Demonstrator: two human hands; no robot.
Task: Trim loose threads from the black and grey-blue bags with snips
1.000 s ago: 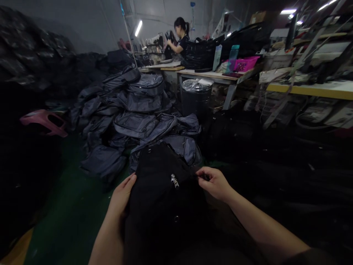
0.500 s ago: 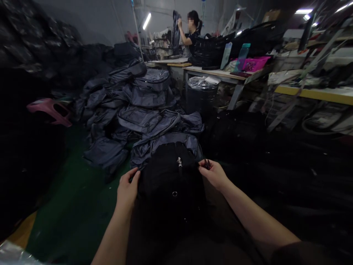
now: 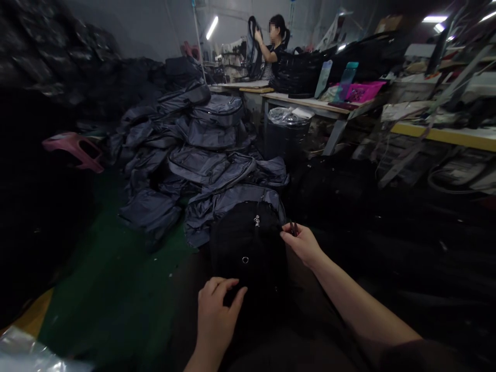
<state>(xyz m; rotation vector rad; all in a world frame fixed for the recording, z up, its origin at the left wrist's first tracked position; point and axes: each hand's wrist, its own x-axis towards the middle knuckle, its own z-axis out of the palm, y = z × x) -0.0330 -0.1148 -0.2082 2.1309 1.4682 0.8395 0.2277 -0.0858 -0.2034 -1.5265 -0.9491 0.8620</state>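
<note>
A black backpack (image 3: 248,240) rests upright on my lap, with metal zipper pulls (image 3: 257,221) near its top and a small ring (image 3: 245,260) on its front. My right hand (image 3: 304,244) pinches the bag's right edge. Two dark points of what look like thread snips (image 3: 294,229) stick out between its fingers. Over the lower left part of the bag is my left hand (image 3: 220,305), thumb and forefinger apart with nothing between them. Whether its fingertips touch the cloth I cannot tell. The bag's lower part melts into my dark clothing.
Beyond the bag lies a heap of grey-blue backpacks (image 3: 201,165) on the green floor (image 3: 116,289). A pink stool (image 3: 75,146) stands left, a plastic-lined bin (image 3: 289,132) ahead. Behind a worktable (image 3: 306,102), a person (image 3: 276,51) holds up a dark piece. Dark bags (image 3: 333,181) lie right.
My left hand has left the bag's upper left edge and moved down and right over its lower front. The right hand keeps its hold. The view has shifted slightly.
</note>
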